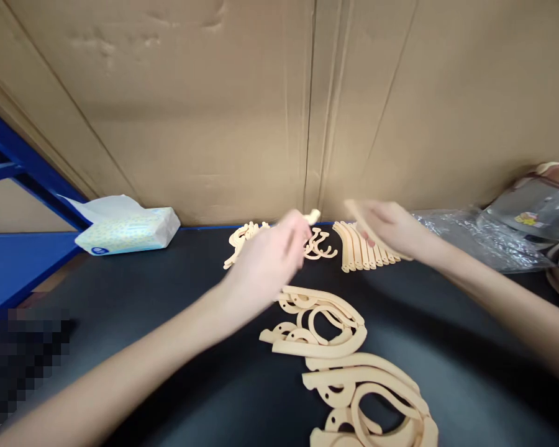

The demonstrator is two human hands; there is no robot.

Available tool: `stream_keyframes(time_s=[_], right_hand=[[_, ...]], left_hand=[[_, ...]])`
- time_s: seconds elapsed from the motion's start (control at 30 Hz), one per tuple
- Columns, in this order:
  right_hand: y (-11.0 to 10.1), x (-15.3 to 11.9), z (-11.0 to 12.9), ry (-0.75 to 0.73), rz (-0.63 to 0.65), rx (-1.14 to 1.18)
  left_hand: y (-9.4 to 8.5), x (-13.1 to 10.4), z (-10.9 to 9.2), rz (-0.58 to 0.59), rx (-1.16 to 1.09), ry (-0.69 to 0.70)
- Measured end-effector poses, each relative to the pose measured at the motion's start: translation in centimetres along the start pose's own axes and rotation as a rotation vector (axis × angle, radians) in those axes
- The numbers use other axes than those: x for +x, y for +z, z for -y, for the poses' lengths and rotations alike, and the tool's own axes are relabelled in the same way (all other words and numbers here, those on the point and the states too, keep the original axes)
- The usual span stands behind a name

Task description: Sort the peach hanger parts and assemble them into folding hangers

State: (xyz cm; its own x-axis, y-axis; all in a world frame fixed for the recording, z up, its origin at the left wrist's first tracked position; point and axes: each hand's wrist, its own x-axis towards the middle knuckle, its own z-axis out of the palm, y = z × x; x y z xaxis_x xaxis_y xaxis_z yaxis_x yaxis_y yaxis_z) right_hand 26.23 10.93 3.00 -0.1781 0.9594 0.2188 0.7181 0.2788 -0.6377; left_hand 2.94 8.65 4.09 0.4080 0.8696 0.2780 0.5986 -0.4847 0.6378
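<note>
My left hand [265, 264] is closed in a pinch on a small beige plastic hook [313, 216], whose end sticks out past the fingertips. My right hand [395, 226], blurred by motion, grips a long beige hanger arm [359, 216] above a row of similar hanger arms [354, 251]. Loose beige hooks [325, 251] lie just beyond my left hand. A pile of small beige pieces [236, 239] is partly hidden behind it. Nearer to me on the black table lie folded beige hangers [319, 352] in a curved line, some at the bottom edge.
At the back left sits a tissue pack [130, 230] beside a blue metal frame [23, 186]. A clear plastic bag [466, 236] and a transparent container [526, 198] stand on the right. Brown cardboard [214, 112] walls off the table's far side.
</note>
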Motion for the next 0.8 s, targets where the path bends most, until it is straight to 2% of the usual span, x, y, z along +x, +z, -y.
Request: stream_keyframes(time_s=[0.1, 0.13, 0.2, 0.27, 0.33, 0.43, 0.53, 0.63, 0.73, 0.8], right_hand=[[-1.9, 0.6, -2.3, -0.009, -0.204, 0.027], [-2.2, 0.6, -2.9, -0.015, -0.236, 0.016], [-2.5, 0.3, -4.1, -0.048, -0.288, -0.014], [-2.2, -0.4, -5.0, -0.118, -0.357, -0.075], [-1.6, -1.1, -5.7, -0.218, -0.415, -0.185], [-0.4, -2.1, -6.7, -0.403, -0.394, -0.397], [0.6, -2.9, -7.4, -0.593, -0.346, -0.625], [1.2, -3.5, -7.8, -0.69, -0.323, -0.763], [1.5, -3.9, -8.0, -0.686, -0.26, -0.745], [1.6, -4.0, -8.1, -0.624, -0.204, -0.689]], left_hand=[[-3.5, 2.1, 2.2, -0.077, 0.013, -0.145], [-4.4, 2.7, 3.3, -0.107, -0.015, -0.235], [-5.5, 3.4, 6.0, -0.096, -0.028, -0.31], [-5.6, 3.6, 8.7, -0.088, 0.006, -0.39], [-5.1, 3.5, 10.8, -0.066, 0.045, -0.409], [-4.2, 3.3, 12.5, -0.056, 0.168, -0.389], [-3.8, 3.0, 12.6, -0.106, 0.329, -0.351], [-3.6, 2.6, 11.4, -0.146, 0.437, -0.298], [-3.5, 1.9, 9.2, -0.114, 0.509, -0.171], [-3.4, 1.4, 7.6, 0.004, 0.533, -0.046]])
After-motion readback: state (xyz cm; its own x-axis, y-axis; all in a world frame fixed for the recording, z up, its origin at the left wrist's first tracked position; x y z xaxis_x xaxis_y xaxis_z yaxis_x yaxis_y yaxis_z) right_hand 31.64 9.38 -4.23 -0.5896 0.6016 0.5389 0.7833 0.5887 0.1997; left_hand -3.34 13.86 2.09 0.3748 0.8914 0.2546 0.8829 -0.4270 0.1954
